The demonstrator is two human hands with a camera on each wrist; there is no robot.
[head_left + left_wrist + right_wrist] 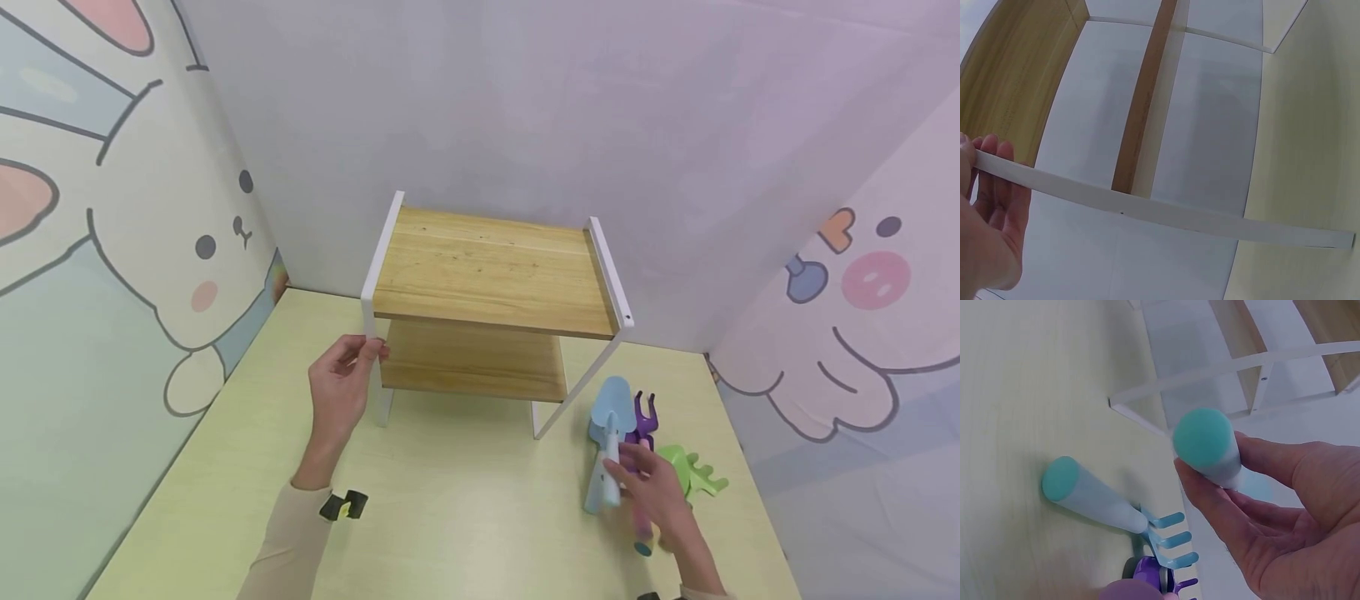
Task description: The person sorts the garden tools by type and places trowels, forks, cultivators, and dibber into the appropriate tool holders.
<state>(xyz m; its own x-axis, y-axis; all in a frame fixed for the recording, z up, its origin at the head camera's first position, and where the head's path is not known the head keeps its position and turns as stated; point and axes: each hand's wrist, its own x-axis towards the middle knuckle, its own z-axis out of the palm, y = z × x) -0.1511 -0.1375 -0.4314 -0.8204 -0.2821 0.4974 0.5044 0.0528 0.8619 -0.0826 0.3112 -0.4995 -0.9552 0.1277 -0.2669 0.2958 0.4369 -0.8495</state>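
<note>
A two-tier shelf (487, 275) with wooden boards and a white frame stands against the back wall. At its left front, my left hand (341, 379) grips the white upright (1079, 192) between thumb and fingers. My right hand (652, 487) holds a light blue toy shovel (613, 406) by its handle, blade pointing away from me, raised over other garden toys. The handle's teal end (1204, 437) faces the right wrist camera. Below it a light blue hand rake (1104, 503) lies on the table, partly hidden in the head view by the shovel.
Beside the right hand lie a purple fork-like toy (647, 417) with a pink handle and a green toy rake (701, 477). The pale table (450, 508) meets a grey back wall (487, 108) and cartoon-printed side walls.
</note>
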